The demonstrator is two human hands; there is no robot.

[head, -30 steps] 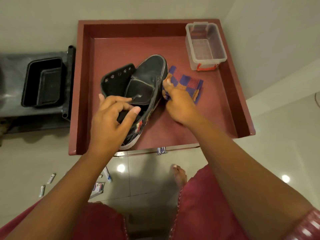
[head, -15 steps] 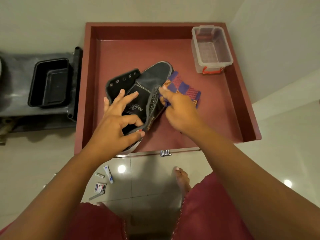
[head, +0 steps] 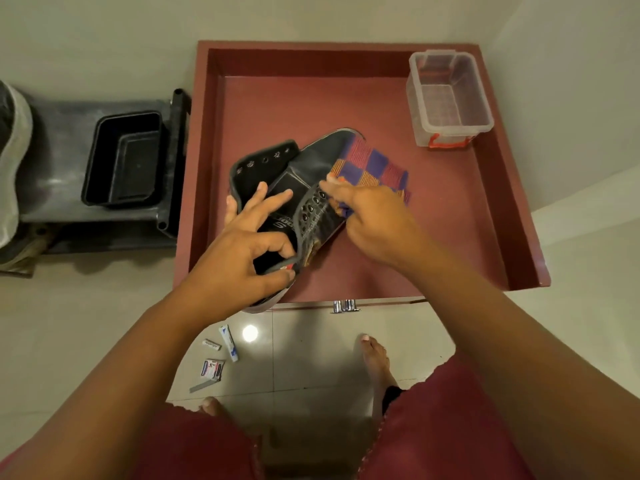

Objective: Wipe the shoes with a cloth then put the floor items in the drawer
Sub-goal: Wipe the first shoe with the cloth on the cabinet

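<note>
You are looking down into the open drawer (head: 512, 244): the shoe (head: 311, 174) is lying at its middle, its heel over the front edge, the cloth (head: 377, 168) draped on its toe, the bin (head: 450, 98) sitting in the far right corner. The tray (head: 124, 161) is sitting left of the drawer; the floor items (head: 218, 358) are lying before its front edge.

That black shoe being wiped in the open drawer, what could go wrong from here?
The black shoe overhangs the drawer's front edge at its heel, gripped only by the left hand, so it might tip out toward the floor. The checked cloth in the right hand could snag on the metal eyelets. The small items on the floor lie close to the person's bare feet and could be stepped on.
</note>
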